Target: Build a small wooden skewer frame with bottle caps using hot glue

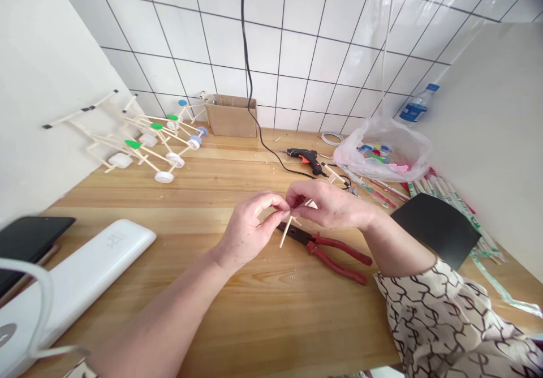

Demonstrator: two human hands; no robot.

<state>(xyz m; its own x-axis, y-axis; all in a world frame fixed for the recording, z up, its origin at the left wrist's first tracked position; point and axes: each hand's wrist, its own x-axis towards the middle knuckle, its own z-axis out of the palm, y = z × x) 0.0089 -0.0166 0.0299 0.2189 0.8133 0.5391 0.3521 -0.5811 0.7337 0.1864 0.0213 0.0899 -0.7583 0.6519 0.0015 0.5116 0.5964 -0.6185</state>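
Note:
Both hands meet above the middle of the wooden table (237,310). My right hand (328,203) is closed around a frame of thin wooden sticks (285,234), one stick slanting down below the fingers. Beyond its knuckles a short crossbar (335,174) with black ends sticks out, seemingly part of the same frame. Thumb and forefinger of my left hand (253,222) pinch at a stick joint, touching the right fingertips; the exact spot is covered. Just underneath lie red-handled pliers (335,253), jaws pointing left, partly hidden by the hands.
Several wheeled stick models (156,146) stand back left near a cardboard box (232,119). A black glue gun (306,158), a plastic bag of bottle caps (382,151) and a bottle (418,104) are behind. Black sheet (436,228) lies right; power bank (93,276) and phone (34,245) left.

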